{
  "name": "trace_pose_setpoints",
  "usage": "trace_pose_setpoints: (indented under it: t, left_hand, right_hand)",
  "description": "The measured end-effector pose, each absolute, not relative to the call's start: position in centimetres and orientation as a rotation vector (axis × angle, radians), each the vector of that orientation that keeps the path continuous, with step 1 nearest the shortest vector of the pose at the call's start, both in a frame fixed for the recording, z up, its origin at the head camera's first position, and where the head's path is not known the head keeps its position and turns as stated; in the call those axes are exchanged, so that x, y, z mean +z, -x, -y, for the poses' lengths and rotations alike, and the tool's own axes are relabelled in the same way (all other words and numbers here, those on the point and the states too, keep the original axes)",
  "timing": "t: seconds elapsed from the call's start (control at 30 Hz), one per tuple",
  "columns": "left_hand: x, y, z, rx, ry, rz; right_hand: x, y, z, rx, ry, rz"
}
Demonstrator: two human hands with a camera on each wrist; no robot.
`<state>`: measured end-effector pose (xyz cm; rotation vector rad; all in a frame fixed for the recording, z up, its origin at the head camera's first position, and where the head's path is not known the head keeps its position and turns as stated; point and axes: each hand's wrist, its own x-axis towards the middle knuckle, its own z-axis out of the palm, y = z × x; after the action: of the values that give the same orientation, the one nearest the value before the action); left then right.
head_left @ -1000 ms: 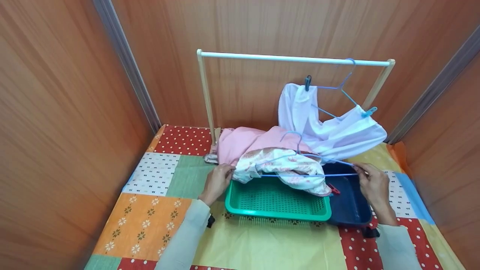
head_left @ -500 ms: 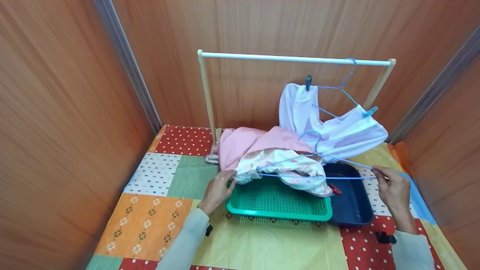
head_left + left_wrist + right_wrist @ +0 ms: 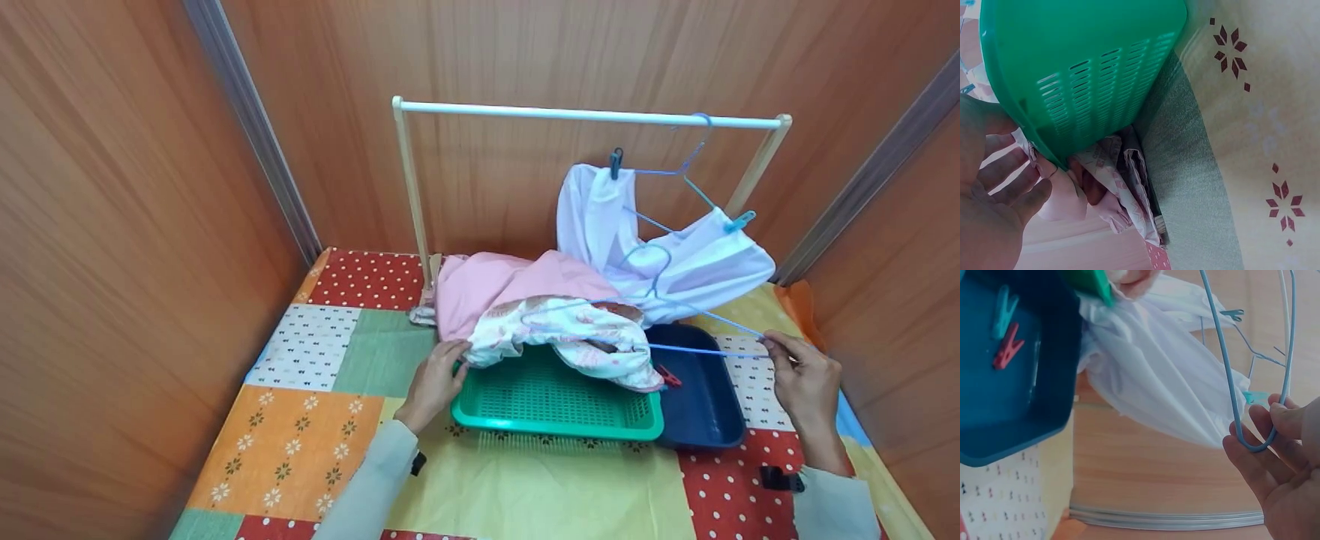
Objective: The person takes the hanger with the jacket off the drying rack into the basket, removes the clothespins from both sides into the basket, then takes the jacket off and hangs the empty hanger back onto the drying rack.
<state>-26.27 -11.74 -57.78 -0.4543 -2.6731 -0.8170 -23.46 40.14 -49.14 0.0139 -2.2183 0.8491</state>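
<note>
My right hand (image 3: 806, 379) pinches one rounded end of a blue wire clothes hanger (image 3: 1222, 343). The hanger reaches left across a white cloth with a pink print (image 3: 581, 319), its hook upward. Beside the green basket (image 3: 559, 431), my left hand (image 3: 435, 382) pinches the printed cloth's left edge with thumb and fingertip. In the left wrist view its other fingers (image 3: 1002, 169) are loosely spread by the basket rim. The printed cloth lies across the basket's far side, and a pink cloth (image 3: 517, 277) is heaped behind it.
A white garment (image 3: 675, 277) hangs from a small rack (image 3: 585, 114) on another hanger, held by clothespins (image 3: 741, 221). Right of the basket, a dark blue tray (image 3: 697, 405) holds red and teal clothespins (image 3: 1008, 349). Wooden panels (image 3: 525, 45) stand behind and at both sides.
My right hand has drawn the hanger end to the right, past the tray, and the hook has shifted right too. My left hand stays close to the same place.
</note>
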Motion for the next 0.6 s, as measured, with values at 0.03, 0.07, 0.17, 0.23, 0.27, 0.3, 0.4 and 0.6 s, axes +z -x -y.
trace_pose_setpoints:
  t: [0.03, 0.07, 0.17, 0.23, 0.27, 0.3, 0.4, 0.6]
  left_hand:
    - [-57.8, 26.3, 11.8, -0.821, 0.454, 2.673]
    - [-57.8, 26.3, 11.8, -0.827, 0.451, 2.674]
    - [-57.8, 26.4, 11.9, -0.830, 0.452, 2.674]
    - [-57.8, 26.4, 11.9, -0.828, 0.454, 2.674]
    - [-57.8, 26.4, 11.9, -0.825, 0.452, 2.675]
    - [-57.8, 26.4, 12.0, -0.822, 0.451, 2.675]
    - [-57.8, 26.5, 12.0, -0.823, 0.438, 2.675]
    - [-57.8, 26.7, 11.8, -0.833, 0.420, 2.682]
  right_hand:
    - [-49.0, 23.4, -40.1, 0.855, 0.000, 2.218]
    - [-48.9, 23.4, -40.2, 0.861, 0.012, 2.217]
    - [-48.4, 23.6, -40.1, 0.867, 0.046, 2.206]
    - [-48.1, 23.9, -40.0, 0.865, 0.064, 2.200]
    - [-47.9, 24.0, -39.9, 0.865, 0.062, 2.198]
    - [-47.7, 24.2, -39.8, 0.863, 0.060, 2.198]
    - [-47.0, 24.9, -39.5, 0.857, 0.026, 2.190]
    - [-45.4, 26.5, -38.7, 0.849, 0.013, 2.176]
